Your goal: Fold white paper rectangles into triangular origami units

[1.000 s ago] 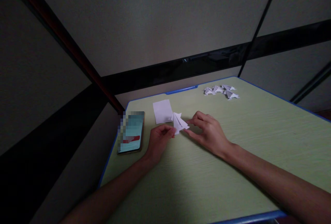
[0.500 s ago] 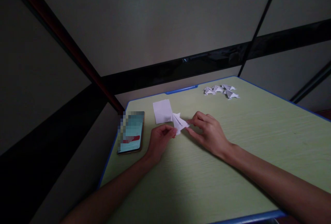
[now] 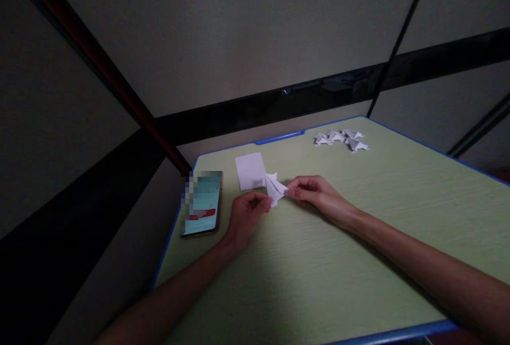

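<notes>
A folded white origami figure (image 3: 274,187) with pointed flaps is between my two hands, just above or on the table. My left hand (image 3: 247,215) pinches its lower left corner between thumb and forefinger. On the other side, the thumb and fingers of my right hand (image 3: 316,196) are closed on its right tip. A flat white sheet of paper (image 3: 250,171) lies behind the figure, close to its upper left point. The fingertips cover the gripped corners, so the folds there are hidden.
Several finished-looking white origami figures (image 3: 356,145) sit together at the far right of the green table (image 3: 390,217). A phone (image 3: 202,204) with a lit, partly blurred screen lies at the left edge. A blue strip (image 3: 281,137) runs along the back edge, before a panelled wall.
My right hand has turned, and its thumb and fingers, apart before, are now pinched on the figure's right tip. My left hand keeps its hold in nearly the same place.
</notes>
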Demonstrator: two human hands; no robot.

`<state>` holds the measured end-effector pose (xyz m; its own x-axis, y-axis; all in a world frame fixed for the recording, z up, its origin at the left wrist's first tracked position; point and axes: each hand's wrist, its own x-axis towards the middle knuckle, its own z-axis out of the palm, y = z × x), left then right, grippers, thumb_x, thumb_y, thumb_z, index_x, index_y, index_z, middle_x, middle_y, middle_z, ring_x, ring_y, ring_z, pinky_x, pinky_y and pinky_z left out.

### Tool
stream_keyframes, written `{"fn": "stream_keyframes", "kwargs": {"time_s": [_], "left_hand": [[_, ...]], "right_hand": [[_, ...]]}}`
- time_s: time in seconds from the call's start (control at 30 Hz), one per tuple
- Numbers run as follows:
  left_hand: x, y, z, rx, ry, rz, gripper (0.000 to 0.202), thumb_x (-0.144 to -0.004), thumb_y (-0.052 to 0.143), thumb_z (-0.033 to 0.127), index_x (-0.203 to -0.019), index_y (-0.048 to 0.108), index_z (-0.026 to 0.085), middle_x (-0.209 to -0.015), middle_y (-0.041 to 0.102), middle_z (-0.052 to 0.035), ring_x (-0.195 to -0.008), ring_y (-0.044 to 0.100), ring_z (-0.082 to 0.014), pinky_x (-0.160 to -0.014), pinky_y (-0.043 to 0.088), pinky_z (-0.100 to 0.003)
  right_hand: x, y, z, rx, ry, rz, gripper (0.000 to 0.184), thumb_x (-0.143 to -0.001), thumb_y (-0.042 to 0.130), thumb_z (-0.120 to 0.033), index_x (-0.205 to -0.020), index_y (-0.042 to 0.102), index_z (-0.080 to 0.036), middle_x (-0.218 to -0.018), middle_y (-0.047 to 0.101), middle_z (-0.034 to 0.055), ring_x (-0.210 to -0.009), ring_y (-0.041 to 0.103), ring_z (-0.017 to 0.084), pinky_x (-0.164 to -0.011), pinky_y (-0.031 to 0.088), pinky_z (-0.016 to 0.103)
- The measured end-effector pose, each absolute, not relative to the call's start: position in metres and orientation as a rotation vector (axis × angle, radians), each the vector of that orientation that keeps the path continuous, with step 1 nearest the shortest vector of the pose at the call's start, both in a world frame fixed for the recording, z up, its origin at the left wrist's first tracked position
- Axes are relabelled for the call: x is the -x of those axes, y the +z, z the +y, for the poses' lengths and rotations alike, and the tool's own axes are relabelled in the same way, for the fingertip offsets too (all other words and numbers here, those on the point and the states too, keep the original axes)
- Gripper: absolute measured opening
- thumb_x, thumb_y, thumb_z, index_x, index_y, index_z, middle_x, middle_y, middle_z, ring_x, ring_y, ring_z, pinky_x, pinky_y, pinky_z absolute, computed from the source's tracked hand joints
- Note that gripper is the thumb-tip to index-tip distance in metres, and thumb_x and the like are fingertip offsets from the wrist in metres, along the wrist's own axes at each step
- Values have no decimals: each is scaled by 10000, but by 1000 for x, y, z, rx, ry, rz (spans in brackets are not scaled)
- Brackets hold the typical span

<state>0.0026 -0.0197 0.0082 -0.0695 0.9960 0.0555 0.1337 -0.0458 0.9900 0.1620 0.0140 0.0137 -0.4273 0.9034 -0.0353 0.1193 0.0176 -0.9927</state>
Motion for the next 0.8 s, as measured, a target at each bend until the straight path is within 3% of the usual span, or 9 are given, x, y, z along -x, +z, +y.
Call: {"fn": "stream_keyframes", "kwargs": {"time_s": [0.33,0.53,0.7,0.8], "left_hand": [[-4,8,-20,-1319,1204,1354,124,-591,588,204,-499,548,132,-480,510,42,-510,443,-78,-537,351,-196],[-4,8,-21,-1330,1210,1366,111,-599,589,219,-536,559,133,-515,527,32,-542,460,-90,-561,366,-205],[-2,7,-21,-1326,1198,1378,101,-599,590,221,-557,558,135,-517,523,35,-539,459,-88,-557,368,-203],[-2,9,-21,-1348,1184,1381,100,-596,591,223,-553,558,138,-517,522,33,-541,463,-94,-554,372,-207]], "right_hand": [[-162,13,14,1096,1516,-1586,172,-654,540,-279,-588,520,-121,-428,379,-58,-396,276,40,-409,156,217],[-168,8,24,1091,1449,-1580,178,-652,529,-293,-608,522,-121,-436,386,-54,-403,302,46,-407,191,205],[-202,6,58,1435,927,-1574,238,-715,452,-328,-610,510,-123,-463,412,-34,-422,345,59,-432,266,207],[-232,7,76,1712,602,-1582,226,-717,465,-298,-651,563,-105,-533,501,16,-468,406,89,-455,272,227]]}}
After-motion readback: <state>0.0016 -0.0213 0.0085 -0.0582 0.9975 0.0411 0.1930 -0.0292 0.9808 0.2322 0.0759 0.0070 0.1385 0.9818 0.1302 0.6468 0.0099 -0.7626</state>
